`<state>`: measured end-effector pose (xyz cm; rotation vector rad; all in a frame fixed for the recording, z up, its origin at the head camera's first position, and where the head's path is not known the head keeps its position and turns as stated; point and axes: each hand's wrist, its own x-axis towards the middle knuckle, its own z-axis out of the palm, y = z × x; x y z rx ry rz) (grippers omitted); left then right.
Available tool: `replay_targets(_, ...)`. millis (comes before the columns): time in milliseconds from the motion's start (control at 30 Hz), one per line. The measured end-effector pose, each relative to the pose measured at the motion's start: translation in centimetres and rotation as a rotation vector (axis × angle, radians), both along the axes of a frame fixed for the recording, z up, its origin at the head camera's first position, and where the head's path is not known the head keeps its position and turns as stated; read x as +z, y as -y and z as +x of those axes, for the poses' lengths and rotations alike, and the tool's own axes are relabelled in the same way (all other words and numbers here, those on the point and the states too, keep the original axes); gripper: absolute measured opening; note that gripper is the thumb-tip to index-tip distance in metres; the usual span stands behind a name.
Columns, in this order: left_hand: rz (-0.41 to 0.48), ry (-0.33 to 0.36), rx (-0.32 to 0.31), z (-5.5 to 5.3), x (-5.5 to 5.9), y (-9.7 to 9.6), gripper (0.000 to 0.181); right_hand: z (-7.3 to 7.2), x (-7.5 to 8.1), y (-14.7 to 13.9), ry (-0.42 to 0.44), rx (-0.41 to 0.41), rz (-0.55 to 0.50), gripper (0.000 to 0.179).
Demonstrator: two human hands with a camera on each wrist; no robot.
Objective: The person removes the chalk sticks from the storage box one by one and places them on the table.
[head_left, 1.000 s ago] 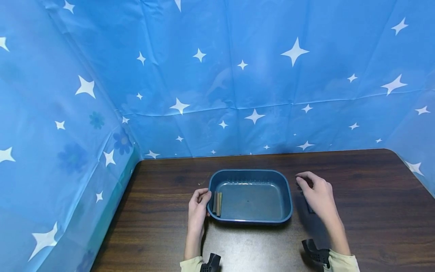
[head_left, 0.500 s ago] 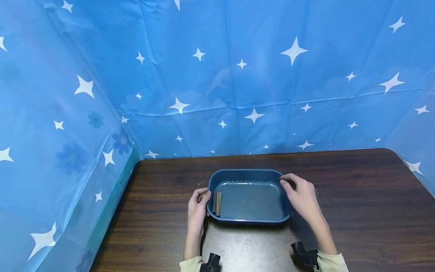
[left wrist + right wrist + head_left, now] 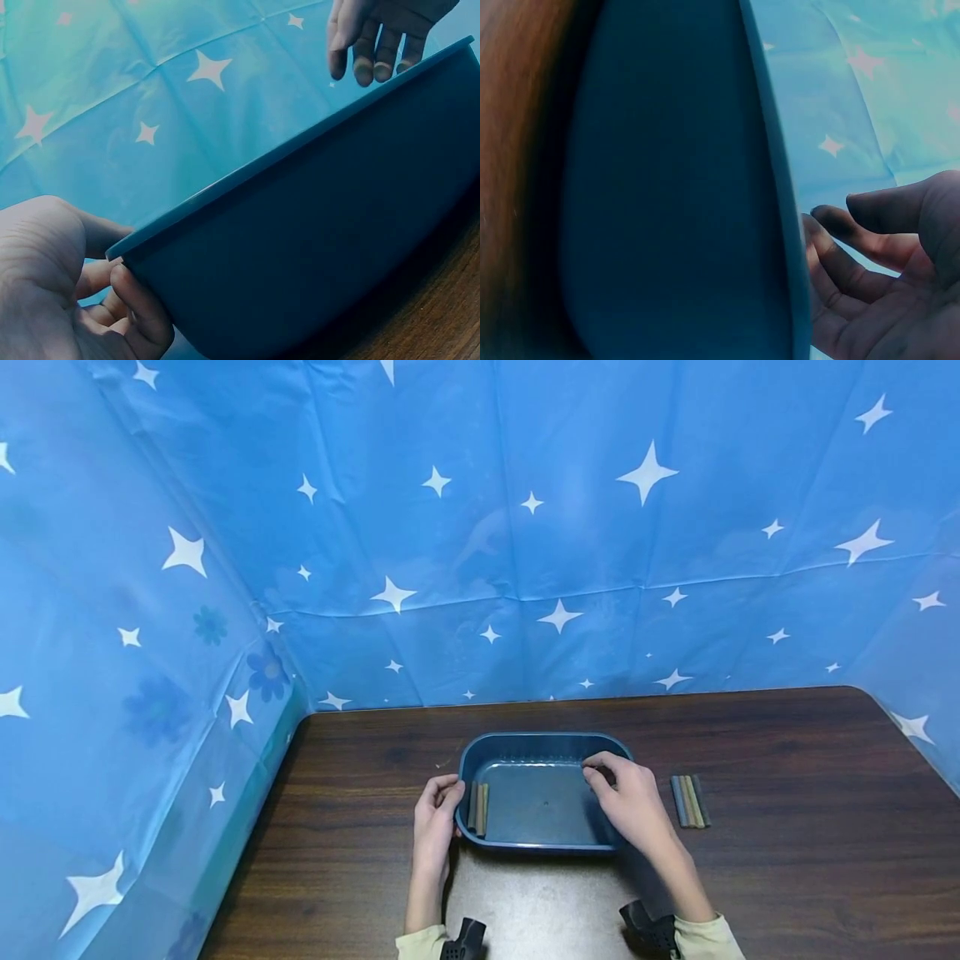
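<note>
A blue plastic basin (image 3: 547, 847) with rounded corners sits on the table. My left hand (image 3: 435, 818) pinches its left rim; the left wrist view shows the thumb above the rim and curled fingers (image 3: 139, 300) beneath it. Inside, against the left wall, lie a few short brownish and yellowish sticks (image 3: 482, 810), side by side. Over the basin's right part hangs my right hand (image 3: 626, 797), fingers loosely bent. In the right wrist view its thumb and index finger stand apart, and I see nothing between them. More sticks (image 3: 690, 802), blue-grey, tan and dark green, lie right of the basin.
The dark wood-grain table (image 3: 360, 827) carries everything. A blue cloth with white stars (image 3: 450, 552) hangs behind it and along the left side. Black wrist devices (image 3: 648, 928) sit on both sleeves.
My right hand has moved left from above the sticks on the table, across the right rim, to over the basin. Those sticks are now uncovered. The left hand and basin have stayed almost still.
</note>
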<state>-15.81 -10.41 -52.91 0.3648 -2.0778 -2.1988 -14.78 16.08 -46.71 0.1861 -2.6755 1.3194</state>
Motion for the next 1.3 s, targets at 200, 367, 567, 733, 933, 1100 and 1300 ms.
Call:
replay_targets(200, 0.008, -0.008, -0.013, 0.1, 0.0, 0.3, 0.032, -0.4, -0.5, 1.8, -0.004, 0.031, 0.019, 0.016)
replay_targets(367, 0.013, -0.005, -0.014, 0.1, -0.2, 0.4, 0.032, -0.6, -0.7, 2.9, 0.003, 0.057, 0.023, 0.015)
replay_targets(567, 0.016, 0.001, -0.003, 0.0, -0.3, 0.3, 0.031, -1.0, -1.0, 4.3, 0.005, 0.107, 0.005, 0.014)
replay_targets(733, 0.005, 0.005, -0.002, 0.1, 0.0, 0.3, 0.032, -1.2, -1.4, 5.7, 0.011, 0.132, -0.012, 0.014)
replay_targets(933, 0.001, 0.010, -0.003, 0.0, 0.2, 0.2, 0.031, -1.4, -2.0, 7.5, 0.042, 0.180, -0.006, 0.015)
replay_targets(1100, 0.023, 0.006, -0.012, -0.1, -0.2, 0.4, 0.032, -1.3, -2.5, 8.8, 0.064, 0.228, 0.009, 0.015)
replay_targets(1300, 0.031, 0.006, -0.016, -0.1, -0.3, 0.5, 0.032, -1.3, -3.0, 10.2, 0.098, 0.248, 0.050, 0.020)
